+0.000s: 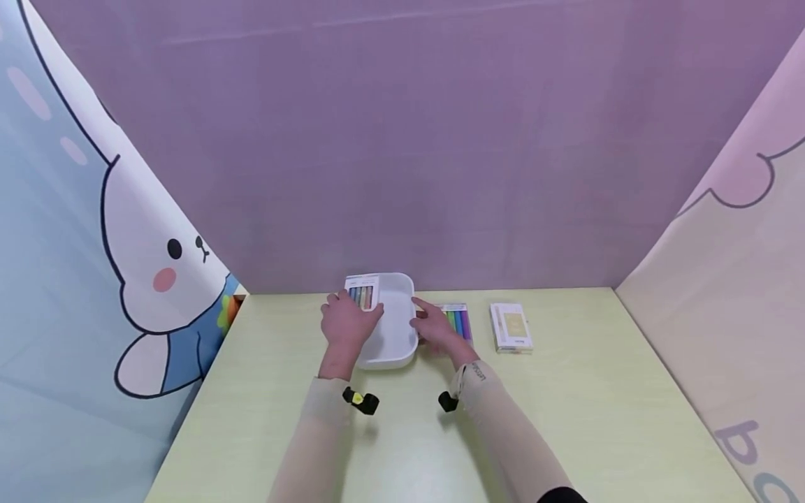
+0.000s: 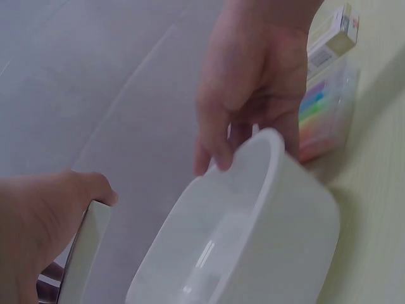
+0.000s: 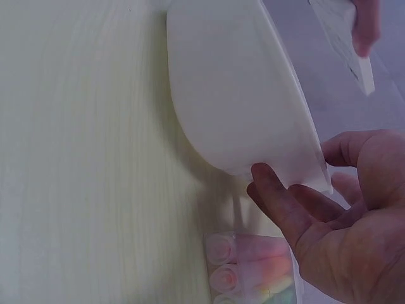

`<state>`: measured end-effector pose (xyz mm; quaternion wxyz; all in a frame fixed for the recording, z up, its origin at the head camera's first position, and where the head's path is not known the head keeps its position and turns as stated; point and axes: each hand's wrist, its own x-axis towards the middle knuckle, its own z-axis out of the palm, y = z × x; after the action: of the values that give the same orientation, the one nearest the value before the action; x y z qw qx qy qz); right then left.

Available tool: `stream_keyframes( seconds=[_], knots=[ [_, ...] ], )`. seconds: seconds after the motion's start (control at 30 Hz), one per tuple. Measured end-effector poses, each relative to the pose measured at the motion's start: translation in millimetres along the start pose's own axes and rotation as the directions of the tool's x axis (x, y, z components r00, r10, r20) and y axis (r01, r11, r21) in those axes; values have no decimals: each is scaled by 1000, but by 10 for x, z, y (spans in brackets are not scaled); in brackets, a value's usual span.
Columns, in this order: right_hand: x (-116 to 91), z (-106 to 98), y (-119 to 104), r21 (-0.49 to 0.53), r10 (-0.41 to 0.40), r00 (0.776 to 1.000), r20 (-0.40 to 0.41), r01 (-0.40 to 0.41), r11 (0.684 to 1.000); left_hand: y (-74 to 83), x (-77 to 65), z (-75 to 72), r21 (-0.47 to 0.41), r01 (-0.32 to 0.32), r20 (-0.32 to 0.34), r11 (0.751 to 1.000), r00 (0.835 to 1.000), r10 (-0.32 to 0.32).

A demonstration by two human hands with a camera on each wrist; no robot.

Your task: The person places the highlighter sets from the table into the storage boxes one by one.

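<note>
My left hand [image 1: 349, 323] grips a thin, flat box [image 1: 363, 281] with a white border and a window of coloured sticks. Seen from the head, that box overlaps the left side of a white plastic bin [image 1: 393, 328]; in the left wrist view the box [image 2: 88, 250] is raised and apart from the bin [image 2: 297, 221]. My right hand [image 1: 439, 330] pinches the bin's right wall at the rim, thumb inside and fingers outside, as the right wrist view of the hand [image 3: 354, 234] shows. The bin's inside appears white and bare where visible.
A clear pack of coloured markers [image 1: 464, 323] lies just right of the bin, partly behind my right hand. Further right is a white box [image 1: 512, 328] with a yellowish panel. A purple backdrop [image 1: 402, 175] rises at the far edge of the pale table [image 1: 566, 419].
</note>
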<state>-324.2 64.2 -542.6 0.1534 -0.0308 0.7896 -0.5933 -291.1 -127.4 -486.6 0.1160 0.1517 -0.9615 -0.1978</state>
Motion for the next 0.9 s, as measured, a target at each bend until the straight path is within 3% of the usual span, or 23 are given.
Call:
stream_keyframes(
  seconds=[0.2, 0.47, 0.73, 0.9],
  knots=[
    [21, -17, 7, -26, -14, 1000, 9, 14, 1000, 152, -2, 98, 11, -15, -19, 1000, 1000, 15],
    [25, -37, 26, -28, -16, 1000, 8, 16, 999, 167, -40, 276, 40, -22, -33, 999, 999, 23],
    [16, -32, 9, -14, -3, 1000, 12, 3, 1000, 182, -80, 337, 35, -8, -3, 999, 1000, 8],
    [23, -23, 16, 4, -5, 1000, 5, 5, 1000, 194, -103, 352, 12, -38, 28, 999, 999, 37]
  ],
)
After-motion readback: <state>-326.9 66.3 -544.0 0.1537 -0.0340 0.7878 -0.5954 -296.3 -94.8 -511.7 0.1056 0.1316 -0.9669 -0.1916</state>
